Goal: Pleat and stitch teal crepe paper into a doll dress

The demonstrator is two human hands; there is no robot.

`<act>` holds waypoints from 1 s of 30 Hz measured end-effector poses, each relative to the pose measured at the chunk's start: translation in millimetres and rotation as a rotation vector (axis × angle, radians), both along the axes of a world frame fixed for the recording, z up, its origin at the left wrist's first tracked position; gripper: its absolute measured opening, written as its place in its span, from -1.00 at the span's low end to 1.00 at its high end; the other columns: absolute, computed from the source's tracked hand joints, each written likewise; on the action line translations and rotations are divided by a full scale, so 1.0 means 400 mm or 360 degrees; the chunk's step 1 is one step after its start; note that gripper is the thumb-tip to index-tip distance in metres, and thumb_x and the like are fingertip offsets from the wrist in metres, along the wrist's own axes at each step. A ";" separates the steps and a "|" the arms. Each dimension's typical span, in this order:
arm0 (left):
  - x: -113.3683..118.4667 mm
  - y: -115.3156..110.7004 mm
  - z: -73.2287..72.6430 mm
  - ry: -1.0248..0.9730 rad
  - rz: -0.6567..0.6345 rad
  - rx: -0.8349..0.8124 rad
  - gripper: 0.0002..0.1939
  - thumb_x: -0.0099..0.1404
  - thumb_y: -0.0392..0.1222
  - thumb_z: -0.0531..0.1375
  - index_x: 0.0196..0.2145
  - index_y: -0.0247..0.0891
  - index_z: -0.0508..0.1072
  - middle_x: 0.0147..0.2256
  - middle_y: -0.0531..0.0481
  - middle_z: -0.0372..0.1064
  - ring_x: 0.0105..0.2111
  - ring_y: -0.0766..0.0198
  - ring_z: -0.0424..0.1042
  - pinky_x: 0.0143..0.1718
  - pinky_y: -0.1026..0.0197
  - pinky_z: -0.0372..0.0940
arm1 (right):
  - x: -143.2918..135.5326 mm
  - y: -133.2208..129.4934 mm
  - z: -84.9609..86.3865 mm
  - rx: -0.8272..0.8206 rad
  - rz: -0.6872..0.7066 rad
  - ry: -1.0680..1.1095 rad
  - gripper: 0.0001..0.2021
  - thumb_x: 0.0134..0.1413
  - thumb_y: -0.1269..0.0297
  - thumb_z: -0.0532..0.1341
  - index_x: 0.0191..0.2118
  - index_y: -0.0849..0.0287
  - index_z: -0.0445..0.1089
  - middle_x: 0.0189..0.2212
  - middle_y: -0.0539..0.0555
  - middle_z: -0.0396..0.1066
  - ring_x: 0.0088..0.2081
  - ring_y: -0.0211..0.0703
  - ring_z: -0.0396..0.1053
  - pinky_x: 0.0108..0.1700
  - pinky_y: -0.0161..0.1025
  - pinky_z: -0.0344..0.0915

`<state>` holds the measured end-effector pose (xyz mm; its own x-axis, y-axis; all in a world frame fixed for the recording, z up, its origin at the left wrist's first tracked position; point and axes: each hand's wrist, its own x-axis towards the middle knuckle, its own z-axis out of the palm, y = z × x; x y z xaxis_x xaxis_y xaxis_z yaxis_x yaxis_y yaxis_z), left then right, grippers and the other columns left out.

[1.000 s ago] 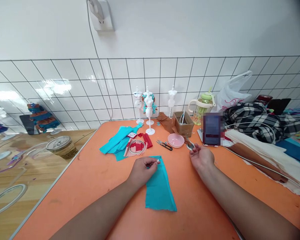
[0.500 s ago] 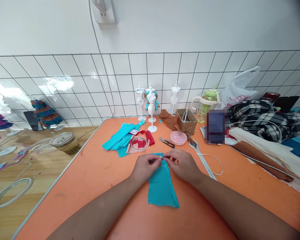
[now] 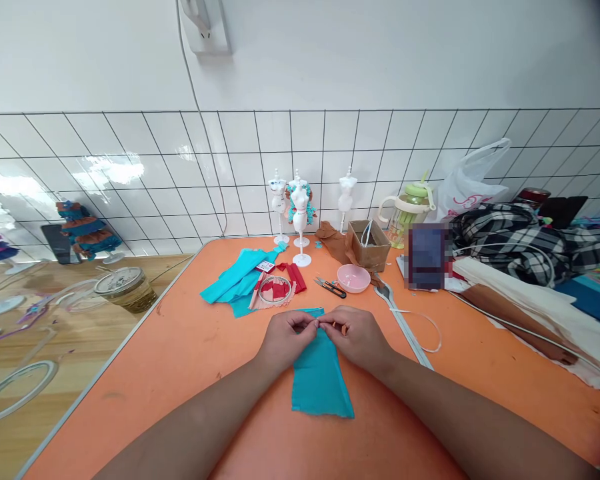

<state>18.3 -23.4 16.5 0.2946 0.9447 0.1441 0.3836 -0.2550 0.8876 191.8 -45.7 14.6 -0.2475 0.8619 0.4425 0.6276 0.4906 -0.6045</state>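
A turquoise piece of cloth lies on the table, narrow at its far end and wider toward me. Over its upper part, my left hand is closed in a pinch, thumb against forefinger. My right hand pinches the same way from the other side, and the fingertips of both hands meet. Whatever is between them is too small and too covered to make out. Just beyond the hands are thread snips with black handles and a pink bowl.
More turquoise cloth, red fabric and a ring-shaped roll lie back left. White mannequin stands are near the tiled wall. A cardboard box, a drinking bottle and scissors are on the right.
The fingertips of both hands have come together; a small pale spot seen between them before is now hidden. The whole view has shifted slightly.
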 end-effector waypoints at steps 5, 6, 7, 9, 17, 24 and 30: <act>-0.001 0.004 0.003 -0.0003 0.0012 -0.0079 -0.81 0.09 -0.21 0.13 -0.47 -0.31 0.54 -0.52 0.02 0.46 -0.50 0.30 0.39 -0.47 0.32 0.25 | -0.007 -0.003 -0.004 0.0043 0.0007 -0.0088 -0.81 0.14 0.31 0.13 -0.25 0.05 0.51 -0.41 0.02 0.48 -0.36 -0.22 0.39 -0.35 -0.31 0.22; -0.001 0.004 0.005 0.0030 -0.0005 -0.0091 -0.79 0.10 -0.21 0.12 -0.46 -0.30 0.55 -0.52 0.03 0.47 -0.50 0.30 0.39 -0.48 0.33 0.24 | -0.007 -0.003 -0.004 0.0049 0.0006 -0.0115 -0.81 0.14 0.31 0.13 -0.25 0.05 0.51 -0.40 0.02 0.49 -0.35 -0.21 0.40 -0.35 -0.31 0.22; -0.002 0.004 0.007 0.0066 -0.0026 -0.0097 -0.77 0.12 -0.20 0.11 -0.43 -0.29 0.57 -0.53 0.04 0.47 -0.51 0.31 0.38 -0.49 0.33 0.23 | -0.006 -0.003 -0.004 0.0052 -0.0003 -0.0134 -0.81 0.14 0.30 0.13 -0.26 0.05 0.51 -0.40 0.02 0.49 -0.35 -0.21 0.40 -0.34 -0.31 0.21; -0.002 0.004 0.010 0.0110 -0.0056 -0.0099 -0.75 0.15 -0.18 0.10 -0.40 -0.26 0.59 -0.52 0.06 0.48 -0.50 0.30 0.39 -0.49 0.33 0.22 | -0.004 -0.002 -0.003 0.0048 -0.0023 -0.0148 -0.81 0.14 0.30 0.13 -0.28 0.05 0.52 -0.40 0.02 0.49 -0.36 -0.22 0.39 -0.34 -0.31 0.21; 0.001 0.000 0.007 0.0113 -0.0045 -0.0089 -0.77 0.15 -0.15 0.14 -0.47 -0.28 0.55 -0.49 0.02 0.51 -0.45 0.26 0.44 -0.45 0.33 0.26 | 0.008 0.002 0.008 -0.0025 -0.0047 -0.0166 -0.84 0.11 0.29 0.17 -0.26 0.05 0.52 -0.43 -0.02 0.48 -0.43 -0.28 0.35 -0.38 -0.34 0.18; -0.002 -0.002 0.006 0.0156 -0.0051 0.0040 -0.77 0.19 -0.12 0.14 -0.46 -0.26 0.55 -0.48 0.05 0.50 -0.45 0.29 0.43 -0.43 0.35 0.26 | 0.009 0.003 0.010 0.0002 -0.0043 -0.0130 -0.84 0.11 0.33 0.16 -0.29 0.07 0.52 -0.45 -0.02 0.47 -0.43 -0.28 0.35 -0.39 -0.35 0.17; -0.006 -0.001 -0.001 0.0077 -0.0074 0.0032 -0.73 0.23 -0.07 0.12 -0.43 -0.25 0.55 -0.46 0.03 0.51 -0.43 0.28 0.44 -0.40 0.33 0.28 | 0.001 0.000 0.004 0.0087 -0.0055 -0.0113 -0.84 0.12 0.33 0.15 -0.28 0.08 0.50 -0.46 -0.02 0.44 -0.45 -0.30 0.32 -0.40 -0.35 0.14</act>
<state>16.0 -23.8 15.9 0.3454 0.9268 0.1473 0.4134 -0.2912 0.8628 192.1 -45.7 16.1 -0.2504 0.8455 0.4716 0.6852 0.4990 -0.5306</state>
